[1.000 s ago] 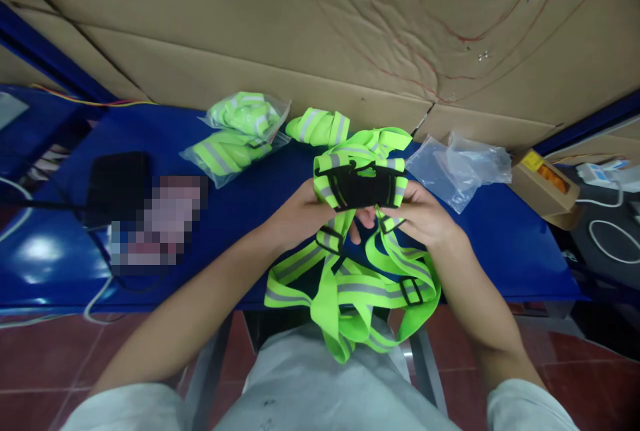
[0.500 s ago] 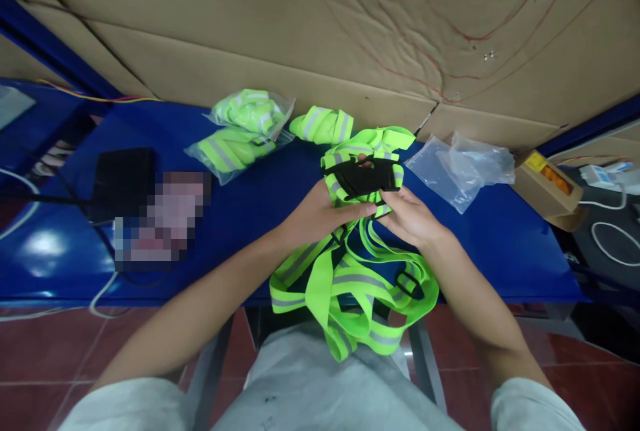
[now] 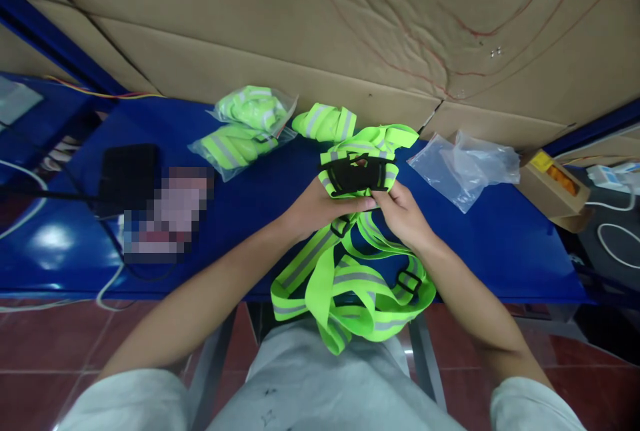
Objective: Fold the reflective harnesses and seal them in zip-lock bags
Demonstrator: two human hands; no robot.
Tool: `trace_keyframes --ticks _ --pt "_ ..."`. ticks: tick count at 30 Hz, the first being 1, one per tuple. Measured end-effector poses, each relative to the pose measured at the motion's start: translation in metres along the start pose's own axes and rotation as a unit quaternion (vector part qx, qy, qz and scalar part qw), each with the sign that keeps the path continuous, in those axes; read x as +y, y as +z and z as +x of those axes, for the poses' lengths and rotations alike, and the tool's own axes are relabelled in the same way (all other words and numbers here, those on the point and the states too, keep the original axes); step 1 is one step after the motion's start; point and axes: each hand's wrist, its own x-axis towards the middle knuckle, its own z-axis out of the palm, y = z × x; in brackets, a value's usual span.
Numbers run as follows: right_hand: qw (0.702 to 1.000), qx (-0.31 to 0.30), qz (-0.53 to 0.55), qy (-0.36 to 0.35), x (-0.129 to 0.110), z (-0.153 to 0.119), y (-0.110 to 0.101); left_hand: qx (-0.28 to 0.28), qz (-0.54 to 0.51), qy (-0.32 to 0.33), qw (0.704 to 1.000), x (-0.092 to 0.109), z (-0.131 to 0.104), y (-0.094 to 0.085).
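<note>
A neon-green reflective harness (image 3: 345, 277) with grey stripes and black buckles hangs in loops over the table's front edge. My left hand (image 3: 323, 207) grips its gathered upper part from the left, thumb across the front. From the other side, my right hand (image 3: 403, 214) pinches the same part, the two thumbs almost meeting. Between and above them shows a black piece (image 3: 356, 175) of the harness. Fingers behind the webbing are mostly hidden. Just beyond, another rolled green reflective bundle (image 3: 324, 122) lies on the table.
Green bundles in clear bags (image 3: 237, 145) lie at the back left. Clear plastic bags (image 3: 465, 167) and an open cardboard box (image 3: 553, 191) with orange contents are to the right. A black flat object (image 3: 127, 177) and cables sit left on the blue table (image 3: 515, 251). Cardboard (image 3: 280, 17) walls the back.
My right hand has drawn in closer to my left thumb, and the black piece has turned to face me more squarely. The whole view has shifted slightly.
</note>
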Motion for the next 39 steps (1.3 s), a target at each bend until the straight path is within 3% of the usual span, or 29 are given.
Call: trace_keyframes --ticks 5,7,13,20,26,31,34,37,39 --pt "0.980 -0.178 0.087 0.034 -0.022 0.008 -0.029 0.073 -0.057 -0.029 0.995 -0.013 -0.001 -0.004" --pt "0.968 -0.214 0.119 0.058 -0.034 0.013 -0.039 0.082 -0.071 -0.040 0.993 -0.014 -0.001 -0.005" --pt "0.991 -0.125 0.008 0.053 -0.060 0.040 -0.029 0.066 -0.130 -0.064 0.987 -0.006 -0.002 0.000" --pt "0.993 -0.115 -0.012 0.016 -0.081 0.061 -0.030 -0.084 -0.212 -0.174 0.958 0.007 -0.005 -0.006" --pt "0.997 -0.065 0.029 -0.041 -0.083 0.057 -0.034 -0.162 -0.192 -0.142 0.957 0.011 -0.003 -0.014" --pt "0.989 -0.012 0.095 -0.116 -0.087 0.056 -0.031 -0.230 -0.133 -0.083 0.961 0.037 0.013 0.004" --pt "0.983 0.066 0.075 -0.156 -0.094 0.057 -0.032 -0.209 -0.096 -0.034 0.972 0.061 0.021 0.020" --pt "0.979 0.098 0.025 -0.180 -0.102 0.054 -0.036 -0.134 -0.085 0.006 0.987 0.077 0.025 0.035" --pt "0.966 0.154 0.012 -0.206 -0.107 0.045 -0.037 -0.078 -0.108 0.032 0.991 0.082 0.028 0.041"
